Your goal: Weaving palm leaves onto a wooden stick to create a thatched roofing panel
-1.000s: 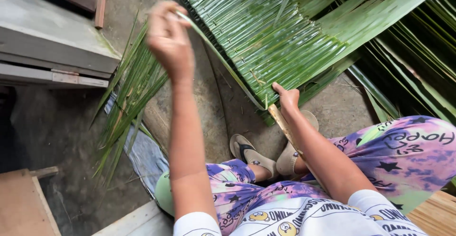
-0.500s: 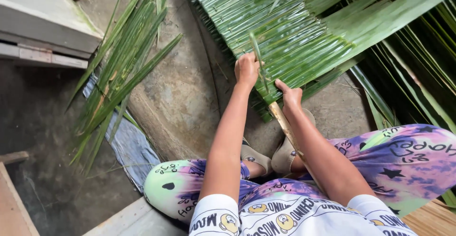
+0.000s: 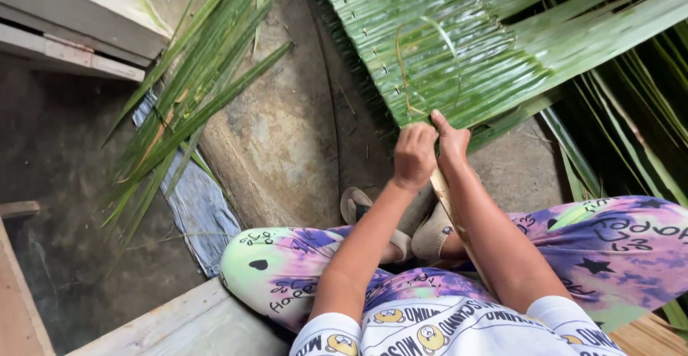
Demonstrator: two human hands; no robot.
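A panel of folded green palm leaves (image 3: 430, 48) lies stitched in rows ahead of my knees. My left hand (image 3: 414, 154) is closed at the panel's near edge, gripping a thin green leaf strip (image 3: 423, 55) that loops up over the leaves. My right hand (image 3: 451, 141) presses beside it on the same edge, fingers pinching the leaf fold. A pale wooden stick (image 3: 459, 220) runs from under my hands back toward my lap. Both hands touch each other.
A loose bundle of long green leaves (image 3: 186, 91) lies on the concrete floor at the left, over a grey sheet (image 3: 197, 213). A grey wooden ledge (image 3: 79, 26) sits at upper left. More palm fronds (image 3: 631, 112) fill the right. My sandalled feet (image 3: 373, 220) rest below.
My left hand pulled the strip high to the left, then came back down to the panel's edge beside my right hand. The strip now loops over the leaves.
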